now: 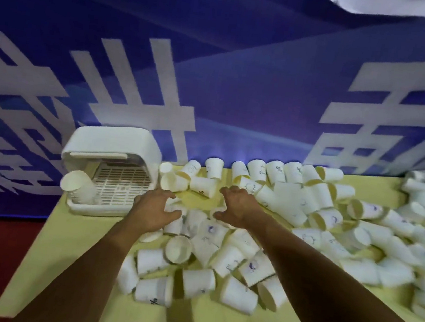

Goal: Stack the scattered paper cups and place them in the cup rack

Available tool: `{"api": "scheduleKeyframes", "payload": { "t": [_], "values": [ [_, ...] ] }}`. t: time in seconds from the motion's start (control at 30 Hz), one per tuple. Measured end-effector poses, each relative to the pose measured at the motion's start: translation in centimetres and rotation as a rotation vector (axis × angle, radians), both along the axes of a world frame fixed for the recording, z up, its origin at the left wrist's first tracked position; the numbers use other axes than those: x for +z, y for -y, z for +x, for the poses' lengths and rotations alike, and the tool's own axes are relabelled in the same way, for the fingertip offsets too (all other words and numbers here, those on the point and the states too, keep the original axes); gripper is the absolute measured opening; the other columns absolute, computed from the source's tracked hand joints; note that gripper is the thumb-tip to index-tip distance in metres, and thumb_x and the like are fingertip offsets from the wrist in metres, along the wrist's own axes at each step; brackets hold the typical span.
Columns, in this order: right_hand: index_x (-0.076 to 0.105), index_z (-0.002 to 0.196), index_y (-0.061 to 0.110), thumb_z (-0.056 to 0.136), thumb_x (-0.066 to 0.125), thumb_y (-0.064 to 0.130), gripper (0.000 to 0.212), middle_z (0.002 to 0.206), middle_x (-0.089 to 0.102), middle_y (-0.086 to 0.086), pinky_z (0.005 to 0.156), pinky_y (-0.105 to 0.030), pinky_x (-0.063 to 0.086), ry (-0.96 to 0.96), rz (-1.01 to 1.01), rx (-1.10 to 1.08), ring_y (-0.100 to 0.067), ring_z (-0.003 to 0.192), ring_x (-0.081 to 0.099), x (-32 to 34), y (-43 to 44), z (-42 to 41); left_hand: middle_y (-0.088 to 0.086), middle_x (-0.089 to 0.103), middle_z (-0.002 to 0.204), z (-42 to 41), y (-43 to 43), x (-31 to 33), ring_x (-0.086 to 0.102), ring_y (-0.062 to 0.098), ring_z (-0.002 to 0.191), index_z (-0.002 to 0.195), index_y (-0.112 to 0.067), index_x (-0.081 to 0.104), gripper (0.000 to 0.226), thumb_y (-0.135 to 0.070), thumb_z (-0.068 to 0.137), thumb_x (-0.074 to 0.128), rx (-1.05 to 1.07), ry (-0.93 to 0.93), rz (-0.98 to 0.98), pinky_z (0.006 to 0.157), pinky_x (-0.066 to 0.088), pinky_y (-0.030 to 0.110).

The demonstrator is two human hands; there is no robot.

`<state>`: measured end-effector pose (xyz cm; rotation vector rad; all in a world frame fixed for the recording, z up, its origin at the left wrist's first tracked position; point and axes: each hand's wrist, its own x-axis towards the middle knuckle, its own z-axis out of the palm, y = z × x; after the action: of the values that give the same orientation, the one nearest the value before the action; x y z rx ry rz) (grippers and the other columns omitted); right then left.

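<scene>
We reach into scattered paper cups (197, 282)
Left hand (152, 212) spread wide, right hand (235, 208) curled (grip unclear) over the worktop (67, 263); one stack (77, 189) lies in the cup rack (118, 139).

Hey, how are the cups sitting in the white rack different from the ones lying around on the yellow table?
The stack is several cups nested together; the loose cups lie singly. The stack rests tilted in the front left corner of the rack, its open end showing; the loose cups point every way, mostly on their sides, across the table. Both are white paper cups.
</scene>
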<state>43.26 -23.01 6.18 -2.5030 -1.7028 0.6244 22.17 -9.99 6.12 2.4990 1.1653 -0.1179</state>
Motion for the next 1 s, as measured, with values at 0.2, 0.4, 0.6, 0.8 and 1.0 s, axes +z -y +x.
{"api": "scheduleKeyframes", "payload": {
  "t": [0.2, 0.4, 0.6, 0.8, 1.0],
  "values": [
    [0.038, 0.143, 0.014, 0.085, 0.063, 0.054, 0.075, 0.136, 0.048, -0.013, 0.099, -0.046, 0.044, -0.006, -0.004, -0.036, -0.034, 0.121, 0.049, 1.1, 5.5, 5.0, -0.004, 0.044, 0.147, 6.8, 4.7, 1.8, 0.036, 0.020, 0.138, 0.141, -0.032, 0.046, 0.063, -0.060, 0.086, 0.060, -0.089, -0.091, -0.051, 0.112, 0.027, 0.043],
    [0.039, 0.143, 0.015, 0.084, 0.064, 0.053, 0.074, 0.133, 0.050, -0.012, 0.099, -0.046, 0.044, 0.018, 0.032, -0.175, -0.033, 0.120, 0.050, 2.0, 9.9, 9.9, -0.001, 0.048, 0.143, 13.1, 6.4, 1.6, 0.041, 0.023, 0.133, 0.141, -0.029, 0.045, 0.065, -0.059, 0.086, 0.060, -0.153, -0.066, -0.058, 0.105, 0.032, 0.043],
    [0.042, 0.137, 0.015, 0.083, 0.065, 0.052, 0.069, 0.128, 0.051, -0.011, 0.096, -0.044, 0.045, 0.042, 0.007, -0.243, -0.032, 0.116, 0.051, 0.8, 15.4, 14.8, -0.002, 0.046, 0.144, 19.3, 11.5, 0.5, 0.038, 0.022, 0.135, 0.140, -0.029, 0.046, 0.065, -0.058, 0.084, 0.061, -0.249, -0.086, -0.089, 0.106, 0.030, 0.044],
    [0.038, 0.142, 0.014, 0.085, 0.064, 0.051, 0.072, 0.132, 0.047, -0.014, 0.099, -0.045, 0.042, 0.042, 0.020, -0.192, -0.035, 0.121, 0.047, 0.5, 18.2, 23.4, -0.002, 0.046, 0.144, 28.5, 16.1, 0.5, 0.039, 0.023, 0.135, 0.140, -0.030, 0.046, 0.065, -0.058, 0.083, 0.062, -0.175, -0.045, -0.073, 0.105, 0.031, 0.044],
    [0.039, 0.141, 0.016, 0.086, 0.064, 0.049, 0.069, 0.130, 0.049, -0.014, 0.098, -0.045, 0.044, 0.042, -0.028, -0.214, -0.034, 0.118, 0.050, -0.2, 24.3, 34.8, 0.002, 0.046, 0.145, 38.8, 23.3, -0.1, 0.039, 0.025, 0.134, 0.140, -0.027, 0.046, 0.068, -0.060, 0.083, 0.062, -0.156, -0.052, -0.095, 0.106, 0.031, 0.045]
  ]
}}
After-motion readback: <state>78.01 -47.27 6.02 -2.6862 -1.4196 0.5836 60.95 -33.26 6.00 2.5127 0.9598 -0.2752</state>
